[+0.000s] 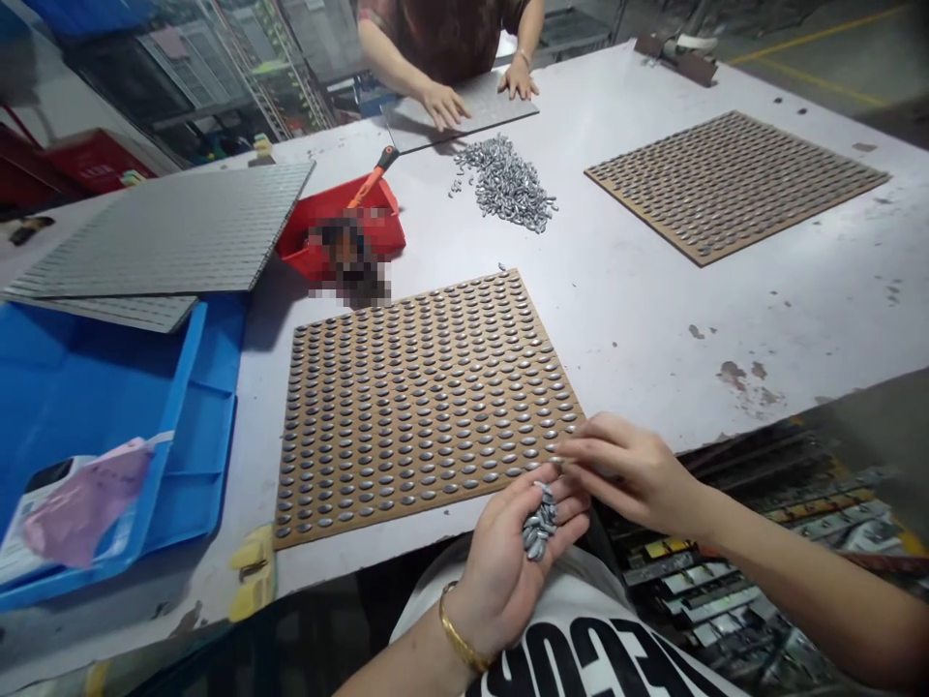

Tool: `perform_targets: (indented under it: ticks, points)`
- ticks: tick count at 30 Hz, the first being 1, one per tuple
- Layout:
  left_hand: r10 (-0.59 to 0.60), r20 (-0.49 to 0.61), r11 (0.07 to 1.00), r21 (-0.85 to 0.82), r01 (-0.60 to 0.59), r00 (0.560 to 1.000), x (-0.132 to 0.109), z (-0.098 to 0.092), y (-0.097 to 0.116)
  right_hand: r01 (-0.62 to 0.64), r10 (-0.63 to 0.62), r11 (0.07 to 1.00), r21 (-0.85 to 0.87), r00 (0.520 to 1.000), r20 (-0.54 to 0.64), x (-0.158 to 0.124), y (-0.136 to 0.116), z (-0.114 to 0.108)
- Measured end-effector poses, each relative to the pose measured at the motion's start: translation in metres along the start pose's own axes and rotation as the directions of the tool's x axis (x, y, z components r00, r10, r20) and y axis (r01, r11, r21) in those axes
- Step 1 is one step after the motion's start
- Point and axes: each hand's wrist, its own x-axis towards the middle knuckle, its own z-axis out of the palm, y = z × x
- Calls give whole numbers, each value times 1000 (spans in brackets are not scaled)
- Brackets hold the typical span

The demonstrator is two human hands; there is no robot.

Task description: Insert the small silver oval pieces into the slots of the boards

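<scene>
Many metal pieces [538,530] sit in the palm-up, loosely cupped left hand [500,566], just below the right hand [635,476], its fingertips close together by the brown board [355,523], grip unclear.

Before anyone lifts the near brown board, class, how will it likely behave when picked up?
The near brown board would probably stay stiff, since it lies flat with straight edges. Tilting might send its metal pieces sliding, as no cover shows over them.
</scene>
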Motion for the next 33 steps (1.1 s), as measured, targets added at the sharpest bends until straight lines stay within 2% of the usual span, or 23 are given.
perform_targets:
  ticks: [3,6,9,15,22,25,29,33]
  points:
    - [35,64,999,39,-37,997,0,1,-3,62,-68,997,46,988,140,6,-17,1]
    - [22,83,996,79,-28,996,0,2,-4,54,-61,998,37,973,223,7,-19,2]
    - [-1,78,996,94,-6,997,-1,0,-3,-11,-12,994,104,975,222,0,-15,4]
    - [-2,-12,974,226,4,1000,3,-6,-8,-78,32,923,378,991,128,-22,-15,4]
    - [35,-1,961,273,-33,999,9,-7,-16,-193,120,898,396,972,201,-26,-21,-3]
    - [38,-19,974,224,-33,999,9,-3,-14,-149,105,925,348,984,143,-25,-9,-3]
    - [-21,-109,992,124,35,994,7,3,-10,-24,24,996,91,1000,-7,-20,20,-1]
    - [-65,-111,993,93,76,992,5,3,-9,102,-99,983,-155,995,29,-15,38,3]
